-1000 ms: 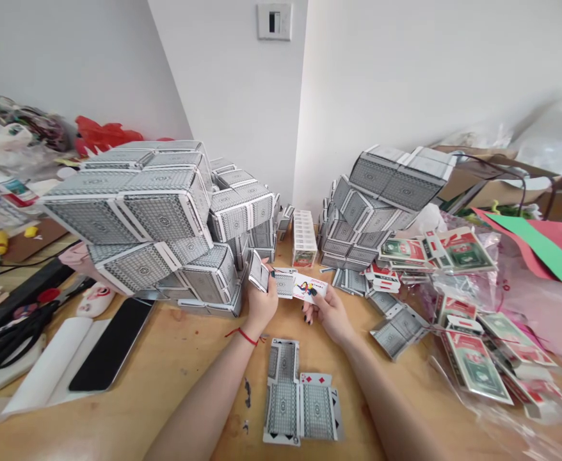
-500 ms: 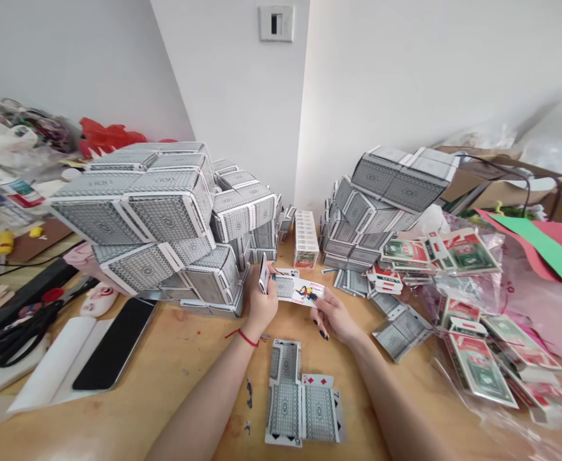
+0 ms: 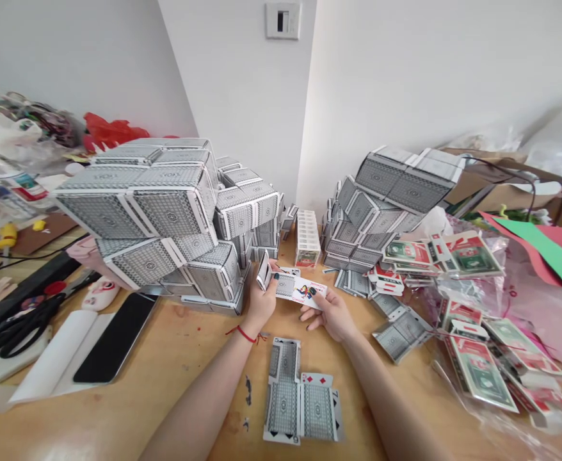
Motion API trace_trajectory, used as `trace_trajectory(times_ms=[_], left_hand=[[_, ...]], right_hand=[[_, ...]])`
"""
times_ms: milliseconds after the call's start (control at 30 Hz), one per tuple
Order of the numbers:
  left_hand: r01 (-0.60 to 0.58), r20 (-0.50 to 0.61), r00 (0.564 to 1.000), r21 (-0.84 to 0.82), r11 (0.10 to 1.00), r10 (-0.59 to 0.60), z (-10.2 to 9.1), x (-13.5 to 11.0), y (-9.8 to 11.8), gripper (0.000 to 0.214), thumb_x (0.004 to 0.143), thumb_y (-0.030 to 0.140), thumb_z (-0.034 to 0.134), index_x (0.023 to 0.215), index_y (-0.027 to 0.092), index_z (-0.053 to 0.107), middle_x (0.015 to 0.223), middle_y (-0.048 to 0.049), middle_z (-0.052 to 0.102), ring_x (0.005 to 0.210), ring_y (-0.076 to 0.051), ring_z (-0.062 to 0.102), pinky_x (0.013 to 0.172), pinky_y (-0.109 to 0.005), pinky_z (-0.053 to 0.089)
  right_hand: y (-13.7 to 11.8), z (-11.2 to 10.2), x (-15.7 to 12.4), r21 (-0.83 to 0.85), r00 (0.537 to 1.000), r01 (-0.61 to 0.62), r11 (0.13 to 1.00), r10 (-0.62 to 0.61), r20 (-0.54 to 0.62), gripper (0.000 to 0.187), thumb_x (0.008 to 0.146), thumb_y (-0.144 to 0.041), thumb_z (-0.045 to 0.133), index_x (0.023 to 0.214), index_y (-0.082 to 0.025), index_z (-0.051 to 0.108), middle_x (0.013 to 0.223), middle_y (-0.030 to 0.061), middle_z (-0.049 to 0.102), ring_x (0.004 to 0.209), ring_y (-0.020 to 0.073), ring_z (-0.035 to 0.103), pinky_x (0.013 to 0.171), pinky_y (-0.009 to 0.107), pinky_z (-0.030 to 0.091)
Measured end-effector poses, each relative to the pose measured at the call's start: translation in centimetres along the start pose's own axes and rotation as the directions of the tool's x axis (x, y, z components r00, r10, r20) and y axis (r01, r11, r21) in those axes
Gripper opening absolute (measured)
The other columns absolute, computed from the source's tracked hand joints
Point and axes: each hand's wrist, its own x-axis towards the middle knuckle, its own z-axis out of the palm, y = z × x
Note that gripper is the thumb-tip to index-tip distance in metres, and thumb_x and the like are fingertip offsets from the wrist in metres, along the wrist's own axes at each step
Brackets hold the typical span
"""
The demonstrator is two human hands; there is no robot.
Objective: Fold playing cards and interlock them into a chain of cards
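Both of my hands hold a small strip of joined playing cards (image 3: 295, 288) above the wooden table (image 3: 166, 378). My left hand (image 3: 260, 306), with a red string round its wrist, pinches the strip's left end, where a grey-backed card is folded up. My right hand (image 3: 329, 314) grips the right end, thumb on a joker face. In front of my forearms lies a flat piece made of grey-backed cards (image 3: 300, 400) with a red diamond card showing.
Big structures of grey-backed cards stand at the left (image 3: 156, 211) and right (image 3: 386, 198), with a small card box stack (image 3: 306, 238) between them. Flattened red-green card boxes (image 3: 473, 320) lie on plastic at the right. A black phone (image 3: 112, 336) and scissors (image 3: 22, 323) lie at the left.
The card strip and both hands stayed in nearly the same place. My right hand's fingers shifted back up under the strip's right end; the camera drifted slightly.
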Motion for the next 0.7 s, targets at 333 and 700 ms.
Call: trace_trajectory(times_ms=[333, 700], left_hand=[[0.044, -0.03, 0.999, 0.061, 0.997, -0.043, 0.29, -0.32, -0.16, 0.023, 0.082, 0.023, 0.041, 0.104, 0.018, 0.048, 0.084, -0.004, 0.057, 0.083, -0.015, 0.054, 0.082, -0.032, 0.041], [0.062, -0.011, 0.998, 0.015, 0.998, -0.061, 0.66, -0.64, 0.45, 0.026, 0.076, 0.009, 0.041, 0.098, 0.018, 0.051, 0.091, -0.0051, 0.059, 0.09, -0.016, 0.055, 0.083, -0.032, 0.042]], right_hand=[[-0.06, -0.4, 0.13, -0.093, 0.997, 0.031, 0.995, -0.025, 0.072, 0.03, 0.073, -0.043, 0.055, 0.07, -0.018, 0.038, 0.046, -0.0053, 0.056, 0.026, 0.0066, 0.045, 0.024, 0.014, 0.035], [0.4, -0.09, 0.17, -0.11, 0.996, 0.076, 0.991, -0.07, 0.061, 0.032, 0.073, -0.046, 0.053, 0.07, -0.018, 0.039, 0.047, -0.0044, 0.056, 0.028, 0.0079, 0.048, 0.027, 0.017, 0.038]])
